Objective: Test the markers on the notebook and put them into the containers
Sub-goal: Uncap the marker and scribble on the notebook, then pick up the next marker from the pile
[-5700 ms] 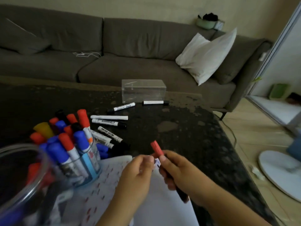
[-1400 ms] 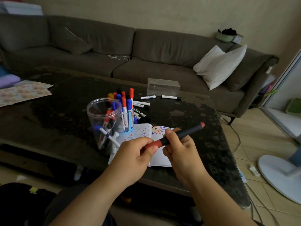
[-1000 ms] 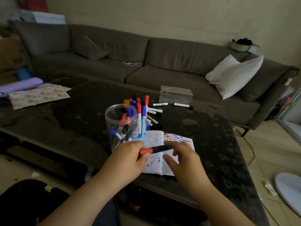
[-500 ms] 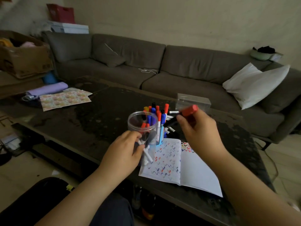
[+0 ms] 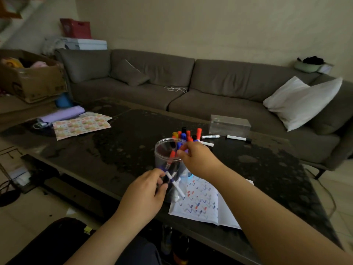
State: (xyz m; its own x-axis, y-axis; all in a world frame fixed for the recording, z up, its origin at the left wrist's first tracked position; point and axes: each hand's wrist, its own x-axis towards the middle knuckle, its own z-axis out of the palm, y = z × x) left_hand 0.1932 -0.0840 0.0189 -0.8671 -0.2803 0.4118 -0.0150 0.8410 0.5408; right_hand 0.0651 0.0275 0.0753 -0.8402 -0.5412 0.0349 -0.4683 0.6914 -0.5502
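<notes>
A clear round jar point(image 5: 162, 150) stands on the dark table point(image 5: 124, 150) with several markers inside. My left hand point(image 5: 145, 192) grips the jar's lower wall from the near side. My right hand point(image 5: 198, 159) is at the jar's mouth and pinches a red-capped marker point(image 5: 183, 147) by its top, its body hidden by my fingers. Behind the jar, a blue cup holds several upright markers point(image 5: 184, 133). The open notebook point(image 5: 200, 205), covered in red and blue zigzag marks, lies under my right forearm. Loose white markers point(image 5: 236, 138) lie beyond.
A clear rectangular box point(image 5: 229, 125) sits at the table's far edge near the grey sofa point(image 5: 219, 87). Patterned paper point(image 5: 82, 125) and a purple roll point(image 5: 61, 115) lie at the left end. A cardboard box point(image 5: 32, 81) stands further left.
My right hand carried the red-capped marker from above the notebook left and down to the jar's mouth. My left hand stays on the jar. The camera turned left.
</notes>
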